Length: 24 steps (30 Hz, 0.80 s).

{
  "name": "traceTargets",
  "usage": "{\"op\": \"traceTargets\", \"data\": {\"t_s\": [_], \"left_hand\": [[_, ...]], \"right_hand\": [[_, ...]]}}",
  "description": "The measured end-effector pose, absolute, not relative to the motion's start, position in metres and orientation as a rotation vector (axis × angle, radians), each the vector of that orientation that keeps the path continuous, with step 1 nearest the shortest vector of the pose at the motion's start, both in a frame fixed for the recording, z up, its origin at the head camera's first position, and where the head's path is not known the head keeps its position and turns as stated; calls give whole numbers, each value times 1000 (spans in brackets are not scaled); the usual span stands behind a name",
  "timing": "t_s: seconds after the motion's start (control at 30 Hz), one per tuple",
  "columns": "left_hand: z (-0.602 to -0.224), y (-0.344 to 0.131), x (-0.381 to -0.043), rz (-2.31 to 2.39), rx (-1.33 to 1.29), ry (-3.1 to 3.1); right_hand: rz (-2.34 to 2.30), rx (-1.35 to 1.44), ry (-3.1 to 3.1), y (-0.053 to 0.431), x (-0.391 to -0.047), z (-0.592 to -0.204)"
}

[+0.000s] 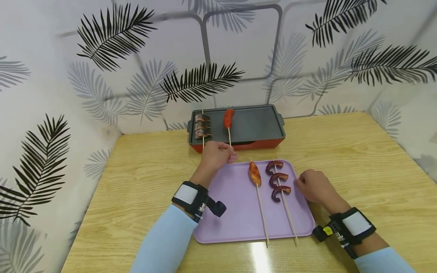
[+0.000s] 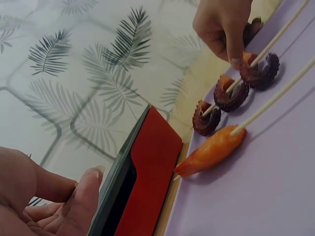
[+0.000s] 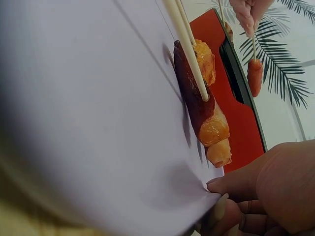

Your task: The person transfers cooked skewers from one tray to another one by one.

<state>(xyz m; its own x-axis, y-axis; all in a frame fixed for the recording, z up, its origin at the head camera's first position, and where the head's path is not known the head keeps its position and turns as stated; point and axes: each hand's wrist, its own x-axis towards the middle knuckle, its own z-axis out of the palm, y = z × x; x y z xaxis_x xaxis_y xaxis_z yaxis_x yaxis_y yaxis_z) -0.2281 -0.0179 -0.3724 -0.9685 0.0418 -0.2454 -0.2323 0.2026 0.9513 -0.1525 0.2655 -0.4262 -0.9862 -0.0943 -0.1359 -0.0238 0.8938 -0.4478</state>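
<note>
Between thumb and fingers, my left hand (image 1: 218,154) pinches the stick of a red sausage skewer (image 1: 228,118). Its sausage is over the dark plate of a red-sided tabletop grill (image 1: 256,123); whether it touches the plate I cannot tell. My right hand (image 1: 314,185) grips the right rim of a lilac tray (image 1: 232,216), with the thumb on top in the right wrist view and fingers at the edge. On the tray lie an orange-brown meat skewer (image 1: 255,173) and an octopus tentacle skewer (image 1: 279,181), their sticks crossing the front rim.
A fish-piece skewer (image 1: 203,126) lies on the grill's left part, its stick pointing towards me. The wooden table (image 1: 143,182) extends on both sides of the tray. Behind the grill stands a leaf-patterned backdrop (image 1: 239,45).
</note>
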Motion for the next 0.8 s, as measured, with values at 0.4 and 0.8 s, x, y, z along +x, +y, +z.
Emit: {"op": "traceTargets", "data": {"t_s": [0.4, 0.8], "left_hand": [[-372, -29, -199, 1810, -155, 2211], [-376, -37, -156, 1925, -75, 2134]], "right_hand": [[-700, -83, 2883, 267, -152, -426], [-690, -91, 2875, 267, -154, -426]]}}
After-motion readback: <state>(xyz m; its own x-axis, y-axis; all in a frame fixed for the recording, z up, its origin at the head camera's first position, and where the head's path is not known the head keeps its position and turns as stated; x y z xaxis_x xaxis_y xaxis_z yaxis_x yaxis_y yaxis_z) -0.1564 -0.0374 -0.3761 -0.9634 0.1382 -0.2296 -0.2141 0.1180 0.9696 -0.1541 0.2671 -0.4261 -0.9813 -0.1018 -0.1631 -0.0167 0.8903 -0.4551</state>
